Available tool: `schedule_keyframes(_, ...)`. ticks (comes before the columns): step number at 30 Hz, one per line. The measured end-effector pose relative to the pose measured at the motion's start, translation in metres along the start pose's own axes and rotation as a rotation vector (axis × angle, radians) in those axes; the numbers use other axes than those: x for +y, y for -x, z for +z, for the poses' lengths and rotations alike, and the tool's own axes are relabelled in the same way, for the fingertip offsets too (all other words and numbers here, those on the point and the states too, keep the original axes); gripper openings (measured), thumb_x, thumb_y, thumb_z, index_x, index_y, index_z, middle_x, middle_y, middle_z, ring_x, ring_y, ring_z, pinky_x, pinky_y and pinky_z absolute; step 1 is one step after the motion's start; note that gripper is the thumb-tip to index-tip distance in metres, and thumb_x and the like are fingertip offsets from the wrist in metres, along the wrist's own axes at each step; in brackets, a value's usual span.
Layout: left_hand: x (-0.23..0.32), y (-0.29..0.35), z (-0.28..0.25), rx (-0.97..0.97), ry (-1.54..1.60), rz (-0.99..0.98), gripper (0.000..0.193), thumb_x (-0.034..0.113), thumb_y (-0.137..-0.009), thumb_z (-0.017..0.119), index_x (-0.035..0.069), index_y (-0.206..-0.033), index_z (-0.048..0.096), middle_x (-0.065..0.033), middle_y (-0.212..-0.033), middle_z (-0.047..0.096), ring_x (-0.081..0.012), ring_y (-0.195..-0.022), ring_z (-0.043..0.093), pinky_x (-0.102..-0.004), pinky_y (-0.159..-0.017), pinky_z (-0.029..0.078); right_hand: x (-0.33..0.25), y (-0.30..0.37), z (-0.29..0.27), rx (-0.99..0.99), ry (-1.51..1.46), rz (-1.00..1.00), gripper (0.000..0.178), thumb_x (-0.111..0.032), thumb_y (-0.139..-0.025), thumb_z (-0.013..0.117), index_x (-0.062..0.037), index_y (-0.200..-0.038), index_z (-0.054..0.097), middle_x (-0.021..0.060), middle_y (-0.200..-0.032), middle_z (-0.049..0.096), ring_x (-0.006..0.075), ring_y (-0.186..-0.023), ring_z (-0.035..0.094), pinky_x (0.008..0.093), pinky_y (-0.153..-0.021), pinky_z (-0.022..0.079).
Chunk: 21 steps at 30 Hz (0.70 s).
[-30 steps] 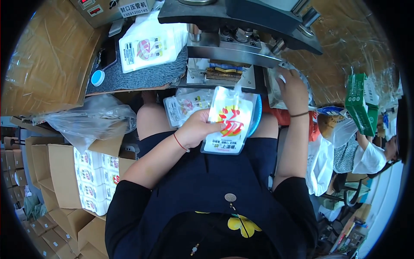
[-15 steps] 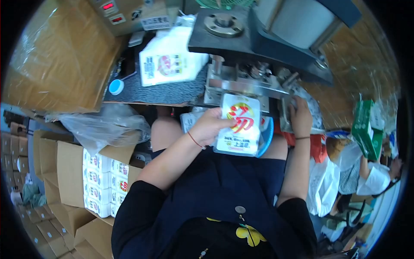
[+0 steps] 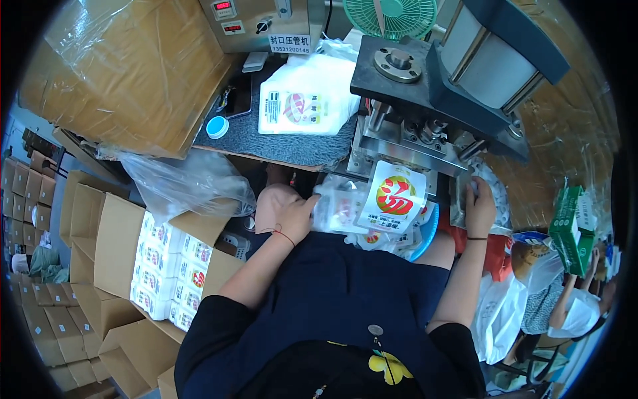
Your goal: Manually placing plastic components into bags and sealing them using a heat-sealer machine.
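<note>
A white pouch with a red and yellow round print point(image 3: 393, 196) hangs at the front of the metal press point(image 3: 415, 149), its top edge against the press. My left hand point(image 3: 297, 216) is left of it over my lap, fingers closed on the edge of a whitish, translucent pouch point(image 3: 335, 207), which is partly blurred. Below lie several more pouches in a blue-rimmed basin point(image 3: 428, 236). To the right of the press, my right hand point(image 3: 480, 206) has its fingers curled by a metal plate and a clear bag point(image 3: 488, 176) of small pale pieces; what they hold is hidden.
On the dark mat lie a stack of white pouches point(image 3: 306, 100), a blue-lidded jar point(image 3: 217, 127) and a phone point(image 3: 239, 96). Behind stand a control box point(image 3: 266, 26) and a green fan point(image 3: 392, 16). An open carton point(image 3: 116, 246) of packed pouches is at left, a green box point(image 3: 573, 223) at right.
My left hand has let go of the printed pouch, now at the press, and has moved left to another pouch. My right hand stays beside the press. The whole view has shifted.
</note>
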State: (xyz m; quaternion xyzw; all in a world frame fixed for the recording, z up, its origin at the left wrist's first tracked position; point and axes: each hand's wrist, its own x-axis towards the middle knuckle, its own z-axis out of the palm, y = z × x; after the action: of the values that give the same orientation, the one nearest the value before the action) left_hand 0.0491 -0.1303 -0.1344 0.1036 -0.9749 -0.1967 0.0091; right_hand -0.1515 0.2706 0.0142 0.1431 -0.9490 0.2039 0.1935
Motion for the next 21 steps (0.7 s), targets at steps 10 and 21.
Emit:
schedule_keyframes(10, 0.066, -0.013, -0.029, 0.15, -0.163, 0.333, 0.082, 0.034, -0.077, 0.077, 0.012, -0.147, 0.039, -0.0225, -0.143, 0.041, -0.039, -0.135, 0.039, -0.06, -0.111, 0.026, 0.017, 0.002, 0.007, 0.099, 0.027, -0.029, 0.029, -0.025, -0.095, 0.059, -0.0091, -0.119, 0.065, 0.0187, -0.114, 0.067, 0.036, -0.1, 0.065, 0.0406, -0.085, 0.051)
schedule_keyframes(21, 0.094, -0.057, 0.055, -0.355, -0.337, 0.467, 0.023, 0.016, -0.085, 0.054, 0.01, -0.094, 0.074, -0.0158, -0.104, 0.072, -0.0294, -0.1, 0.07, -0.0501, -0.101, 0.045, 0.019, 0.007, 0.011, 0.125, 0.044, -0.06, 0.027, -0.022, -0.094, 0.059, -0.0076, -0.116, 0.065, 0.0171, -0.11, 0.067, 0.0361, -0.097, 0.065, 0.0409, -0.084, 0.051)
